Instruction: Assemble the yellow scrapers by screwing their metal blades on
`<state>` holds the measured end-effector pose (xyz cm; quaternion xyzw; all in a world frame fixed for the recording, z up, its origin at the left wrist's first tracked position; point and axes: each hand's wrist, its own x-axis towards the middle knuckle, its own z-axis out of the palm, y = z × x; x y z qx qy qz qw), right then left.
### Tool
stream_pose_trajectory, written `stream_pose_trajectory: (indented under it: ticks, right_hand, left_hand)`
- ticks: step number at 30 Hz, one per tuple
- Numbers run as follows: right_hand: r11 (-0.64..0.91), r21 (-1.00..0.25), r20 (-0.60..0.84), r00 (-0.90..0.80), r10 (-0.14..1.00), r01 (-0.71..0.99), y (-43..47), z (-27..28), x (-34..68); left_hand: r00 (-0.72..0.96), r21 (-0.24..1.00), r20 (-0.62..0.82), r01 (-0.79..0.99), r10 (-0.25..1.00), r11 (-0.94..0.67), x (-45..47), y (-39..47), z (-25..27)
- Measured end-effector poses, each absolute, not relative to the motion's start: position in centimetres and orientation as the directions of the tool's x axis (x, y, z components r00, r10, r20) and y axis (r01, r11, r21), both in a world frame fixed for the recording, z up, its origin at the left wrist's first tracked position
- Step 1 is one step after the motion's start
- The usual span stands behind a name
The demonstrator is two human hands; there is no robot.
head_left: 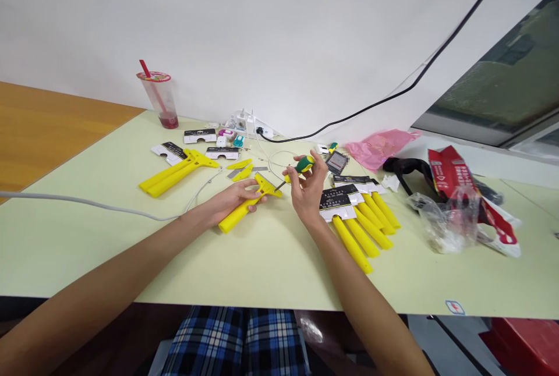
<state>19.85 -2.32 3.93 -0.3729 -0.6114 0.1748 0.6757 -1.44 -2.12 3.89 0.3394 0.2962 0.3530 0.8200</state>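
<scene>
My left hand (236,197) holds a yellow plastic scraper (244,206) by its handle, flat on the pale green table (271,259). My right hand (308,187) grips a small screwdriver (301,166) with a green and yellow handle, its tip touching the scraper's wide head. To the right lie several yellow scrapers (364,222) with black-and-white card covers on their heads. Two more yellow scrapers (174,172) lie to the left, with loose yellow parts (240,169) between.
A plastic cup with a red straw (159,96) stands at the back left. A power strip with chargers (244,126) and a black cable sit by the wall. Pink bag (378,146), clear bags (441,216) and a red package (463,190) crowd the right. A white cable (87,202) crosses the left.
</scene>
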Motion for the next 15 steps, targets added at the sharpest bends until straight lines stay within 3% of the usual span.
stream_pose_trajectory:
  ticks: [4, 8, 15]
  right_hand:
    - [0.641, -0.726, 0.676, 0.090, 0.731, 0.250, -2.44, 4.00, 20.17]
    - [0.679, -0.716, 0.690, 0.020, 0.723, 0.165, -2.26, 3.88, 20.04]
    - [0.641, -0.737, 0.674, 0.151, 0.723, 0.215, -1.46, 3.46, 20.31]
  left_hand:
    - [0.574, 0.763, -0.255, -0.375, 0.778, 0.526, -1.38, -2.18, 4.18]
    - [0.564, 0.759, -0.259, -0.383, 0.784, 0.526, -1.46, -1.97, 3.96]
    - [0.571, 0.746, -0.258, -0.395, 0.780, 0.536, -1.34, -1.78, 3.72]
